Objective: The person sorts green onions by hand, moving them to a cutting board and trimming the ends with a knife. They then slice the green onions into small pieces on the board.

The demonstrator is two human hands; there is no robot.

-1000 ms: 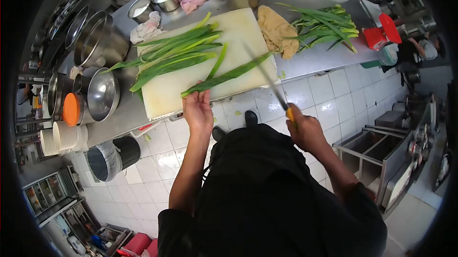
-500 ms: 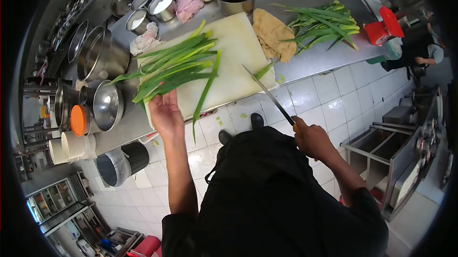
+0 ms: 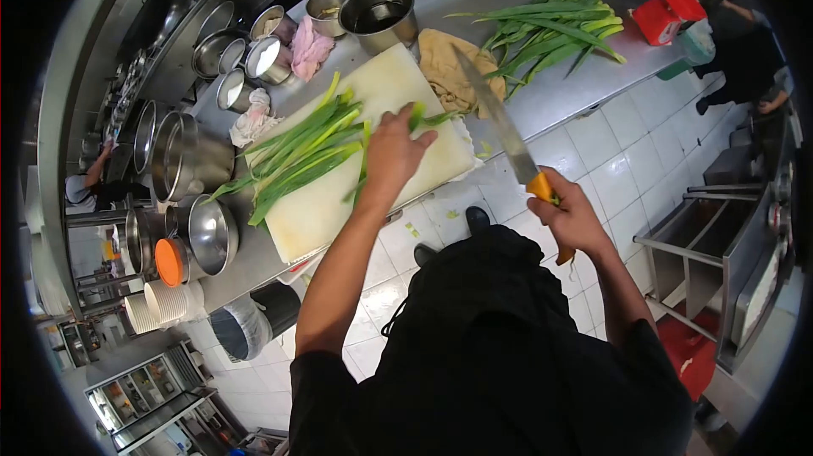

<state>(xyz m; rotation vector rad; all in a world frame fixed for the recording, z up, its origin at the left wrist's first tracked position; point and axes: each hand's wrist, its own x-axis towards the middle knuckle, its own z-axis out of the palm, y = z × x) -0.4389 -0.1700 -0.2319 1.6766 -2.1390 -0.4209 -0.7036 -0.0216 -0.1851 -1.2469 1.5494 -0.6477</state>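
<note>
My left hand is over the white cutting board, back of the hand up and thumb held apart. Its fingertips are beside a short green leaf piece near the board's right side; the fingers' undersides are hidden. Left of this hand, a bundle of long green scallion-like leaves lies across the board. My right hand grips a large knife by its orange handle. The blade is raised in front of the counter edge, its tip in line with the tan cloth.
More green leaves lie on the steel counter, near a red scale. Behind the board are a pot of dark liquid, bowls of white powder and a pink cloth. A lined bin stands below. Other people are at the edges.
My left hand has left the bundle's lower end and moved right across the board, turning palm down. The knife has swung up, its tip now further away. The view has shifted slightly.
</note>
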